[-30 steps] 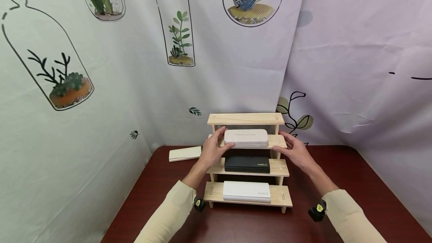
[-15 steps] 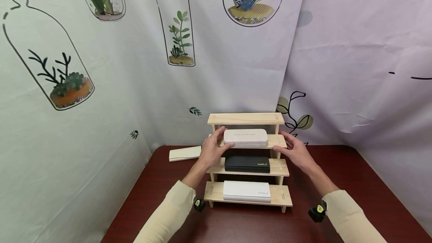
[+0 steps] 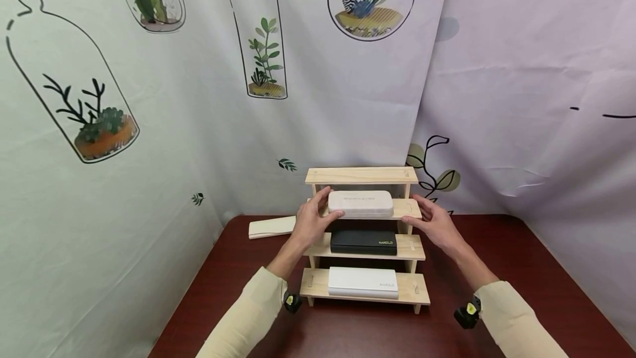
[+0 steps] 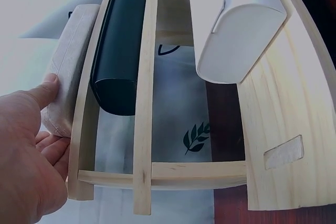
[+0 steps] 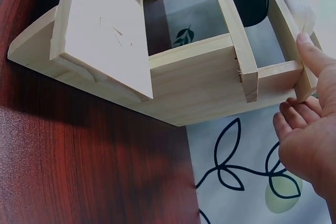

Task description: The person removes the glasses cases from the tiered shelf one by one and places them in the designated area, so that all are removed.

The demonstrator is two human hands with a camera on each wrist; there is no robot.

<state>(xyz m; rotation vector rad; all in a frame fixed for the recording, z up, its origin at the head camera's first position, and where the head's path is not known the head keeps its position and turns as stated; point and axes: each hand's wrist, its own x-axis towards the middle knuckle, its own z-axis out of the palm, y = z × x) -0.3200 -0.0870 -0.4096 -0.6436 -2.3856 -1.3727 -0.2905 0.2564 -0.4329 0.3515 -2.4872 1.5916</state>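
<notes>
A pale pinkish glasses case [image 3: 360, 205] sits on the second-highest step of a wooden tiered rack [image 3: 361, 175]. My left hand [image 3: 310, 220] holds the case's left end, its thumb [image 4: 47, 88] against the front face. At the other end of that step, my right hand [image 3: 437, 224] grips the board's right end, thumb [image 5: 313, 56] in front and fingers curled behind. One step lower lies a black glasses case [image 3: 364, 242] with gold lettering. A white glasses case [image 3: 363, 282] rests on the bottom step.
A cream flat case [image 3: 271, 227] lies on the dark red table [image 3: 238, 280], left of the rack. Behind the table hangs a pale curtain [image 3: 208, 98] printed with plants in glass jars.
The pinkish glasses case has slid very slightly to the left along its step. Both hands stay in almost the same place.
</notes>
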